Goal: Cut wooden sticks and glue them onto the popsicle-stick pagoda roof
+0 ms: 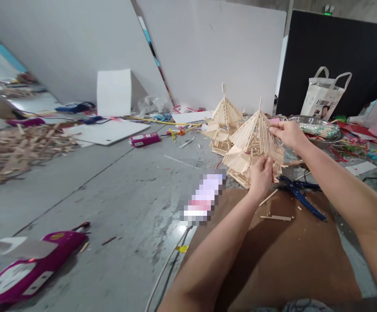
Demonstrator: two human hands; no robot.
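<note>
A small pagoda model (252, 135) built of thin wooden sticks stands at the far edge of a brown board, with a pointed upper roof and a wider lower tier. My right hand (287, 133) pinches the right slope of its upper roof between thumb and fingers. In front of the lower tier, my left hand (261, 174) is closed, fingertips pressed together; what they hold is hidden. Behind and to the left stands a second stick pagoda (225, 115) with a similar pointed top. Blue-handled pliers (300, 197) lie right of my left hand, near loose short sticks (276, 218).
A phone (204, 197) with a blurred screen and cable lies left of the brown board (292, 260). Magenta power strips (32, 268) rest on the floor. A wood-stick heap (22, 147) spreads far left. A metal tray (336, 135) and white bag (323, 97) stand back right.
</note>
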